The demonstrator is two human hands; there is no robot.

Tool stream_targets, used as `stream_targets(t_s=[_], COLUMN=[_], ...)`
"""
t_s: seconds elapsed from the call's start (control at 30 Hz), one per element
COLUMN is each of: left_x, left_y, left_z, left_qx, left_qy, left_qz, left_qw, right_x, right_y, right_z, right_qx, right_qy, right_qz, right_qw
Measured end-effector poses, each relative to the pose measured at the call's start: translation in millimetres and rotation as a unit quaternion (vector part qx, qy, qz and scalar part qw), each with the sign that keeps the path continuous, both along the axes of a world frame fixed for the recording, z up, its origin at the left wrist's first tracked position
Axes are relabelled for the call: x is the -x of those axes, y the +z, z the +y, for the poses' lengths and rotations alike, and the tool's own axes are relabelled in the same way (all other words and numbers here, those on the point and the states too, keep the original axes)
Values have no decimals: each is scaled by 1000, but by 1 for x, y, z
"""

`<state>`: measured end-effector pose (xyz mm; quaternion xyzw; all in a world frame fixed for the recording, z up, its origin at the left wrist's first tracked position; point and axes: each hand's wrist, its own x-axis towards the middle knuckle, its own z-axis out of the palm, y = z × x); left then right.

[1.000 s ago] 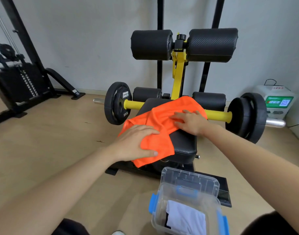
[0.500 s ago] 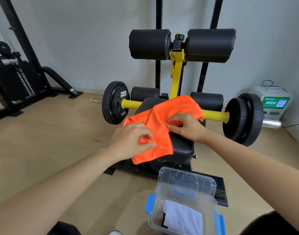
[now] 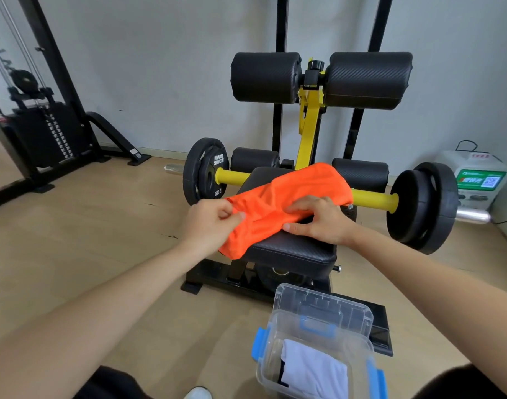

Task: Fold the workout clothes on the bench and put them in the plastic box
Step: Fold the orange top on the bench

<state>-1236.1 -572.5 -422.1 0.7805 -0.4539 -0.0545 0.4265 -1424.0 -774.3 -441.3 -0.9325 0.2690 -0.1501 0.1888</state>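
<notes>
An orange workout garment (image 3: 281, 194) lies bunched across the black padded bench seat (image 3: 292, 250). My left hand (image 3: 210, 218) pinches its left edge between thumb and fingers. My right hand (image 3: 318, 223) grips the garment's near edge, fingers curled over the fabric and thumb beneath. On the floor in front of the bench stands the clear plastic box (image 3: 358, 335) with blue latches, its lid leaning open at the back. A folded white garment (image 3: 315, 370) lies inside it.
A yellow bar with black weight plates (image 3: 422, 205) crosses behind the seat, under two large black roller pads (image 3: 364, 79). A cable weight stack (image 3: 42, 131) stands at the far left. A white device (image 3: 476, 180) sits by the right wall. Wooden floor surrounds the bench.
Both hands went from lying flat on the orange garment to gripping its edges. The cloth is now gathered into a narrower bundle, drawn up from its hanging left side.
</notes>
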Motion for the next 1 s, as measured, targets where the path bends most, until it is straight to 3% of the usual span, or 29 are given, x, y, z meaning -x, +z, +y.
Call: stream_targets(t_s=[0.07, 0.17, 0.27, 0.33, 0.43, 0.57, 0.7, 1.0], left_x=[-15, -26, -30, -33, -26, -11, -2, -12], left_y=[1, 2, 7, 13, 14, 1, -16, -4], left_z=[9, 22, 33, 37, 37, 34, 25, 21], left_qx=[-9, -126, -228, -172, -17, -31, -78, -84], left_qy=[55, 105, 181, 204, 78, -118, -135, -147], left_qz=[61, 70, -7, -54, -84, -195, -294, -307], left_qw=[997, 984, 957, 962, 993, 973, 943, 936], right_x=[0, 0, 1, 1, 1, -1, -7, -26], right_y=[-2, -4, -5, -4, -2, 2, 3, 4], right_z=[-1, -1, -2, -1, 5, 16, 24, 38], right_qx=[18, 38, 45, 48, 58, 104, 92, 69], right_qy=[4, 7, 5, 4, 0, 6, 88, 148], right_qz=[14, 26, 22, 23, 20, -19, -75, -77], right_qw=[1000, 999, 999, 999, 998, 994, 989, 984])
